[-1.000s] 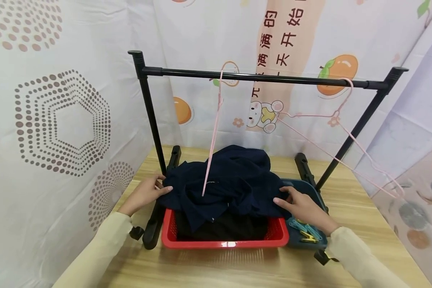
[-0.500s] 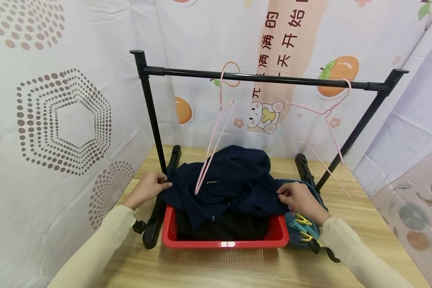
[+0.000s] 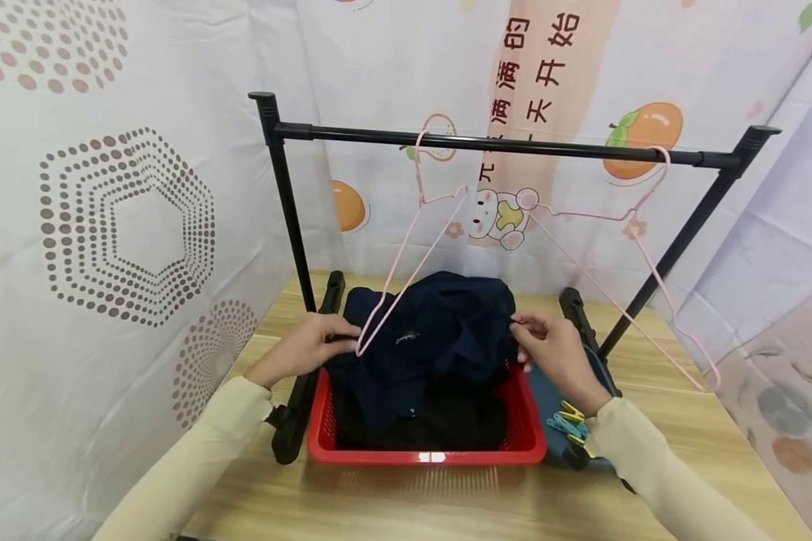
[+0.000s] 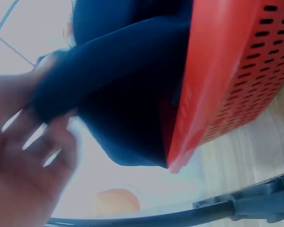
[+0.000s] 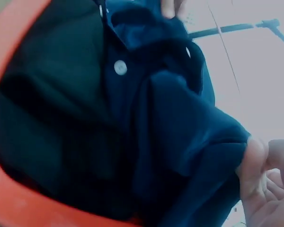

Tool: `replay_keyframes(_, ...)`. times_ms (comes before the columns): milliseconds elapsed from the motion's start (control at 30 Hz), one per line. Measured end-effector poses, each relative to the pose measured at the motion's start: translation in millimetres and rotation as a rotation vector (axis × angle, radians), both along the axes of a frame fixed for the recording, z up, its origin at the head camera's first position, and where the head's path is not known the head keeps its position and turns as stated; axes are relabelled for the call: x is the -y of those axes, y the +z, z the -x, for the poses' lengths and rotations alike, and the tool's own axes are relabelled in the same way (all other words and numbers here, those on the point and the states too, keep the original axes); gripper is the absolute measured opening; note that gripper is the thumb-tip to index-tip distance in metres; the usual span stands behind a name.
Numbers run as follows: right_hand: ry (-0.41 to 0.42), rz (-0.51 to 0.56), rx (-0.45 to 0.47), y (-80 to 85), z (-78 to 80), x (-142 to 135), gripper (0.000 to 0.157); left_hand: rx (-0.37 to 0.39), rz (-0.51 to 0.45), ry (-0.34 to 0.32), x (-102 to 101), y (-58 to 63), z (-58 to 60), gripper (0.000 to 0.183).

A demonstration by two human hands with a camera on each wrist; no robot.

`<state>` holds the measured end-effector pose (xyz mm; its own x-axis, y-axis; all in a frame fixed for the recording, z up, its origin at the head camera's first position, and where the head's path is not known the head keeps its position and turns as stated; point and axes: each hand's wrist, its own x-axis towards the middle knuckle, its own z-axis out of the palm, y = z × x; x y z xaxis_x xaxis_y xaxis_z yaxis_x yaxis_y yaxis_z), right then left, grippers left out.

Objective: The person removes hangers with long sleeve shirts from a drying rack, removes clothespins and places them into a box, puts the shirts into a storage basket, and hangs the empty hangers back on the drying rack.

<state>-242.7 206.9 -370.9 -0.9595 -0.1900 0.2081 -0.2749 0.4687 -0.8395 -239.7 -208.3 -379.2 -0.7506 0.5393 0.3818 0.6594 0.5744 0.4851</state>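
A navy shirt with light buttons and a small label lies bunched over the red basket, its sides lifted. My left hand pinches the shirt's left side. In the left wrist view the cloth runs between thumb and fingers. My right hand pinches the right side; in the right wrist view thumb and fingers grip a fold of the shirt. Black cloth lies under it in the basket. One pink hanger hangs in front of the shirt, close to my left fingertips.
A black clothes rack stands over the basket, its feet on the wooden table. Another pink hanger hangs at the right of the bar. Right of the basket sits a blue tray with yellow and teal clothes pegs.
Both hands have taken hold of the shirt and raised its sides, drawing them inward and up from the basket's rim. The pink hangers have swung.
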Motion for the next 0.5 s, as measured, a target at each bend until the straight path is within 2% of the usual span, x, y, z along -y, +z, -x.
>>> replay_keyframes(67,0.031,-0.063,0.006,-6.5,-3.4,6,0.019,0.029,0.089,-0.085,-1,-3.2,1.5,0.023)
replay_keyframes(167,0.134,-0.192,0.024,-20.1,-7.4,13,0.013,0.092,0.219,-0.154,-3,-8.6,0.3,0.026)
replay_keyframes(267,0.246,-0.337,0.035,-33.9,-10.8,15,0.016,0.146,0.357,-0.214,-6,-12.2,-2.5,0.03)
replay_keyframes(367,0.333,-0.408,0.081,-40.1,-13.4,13,0.022,0.189,0.469,-0.268,-9,-12.4,-3.9,0.033)
replay_keyframes(433,0.353,-0.417,0.116,-38.0,-13.3,11,0.023,0.205,0.487,-0.279,-8,-10.9,-2.7,0.032)
replay_keyframes(500,0.333,-0.396,0.13,-31.8,-11.1,7,0.022,0.228,0.427,-0.27,-5,-8.5,1.7,0.026)
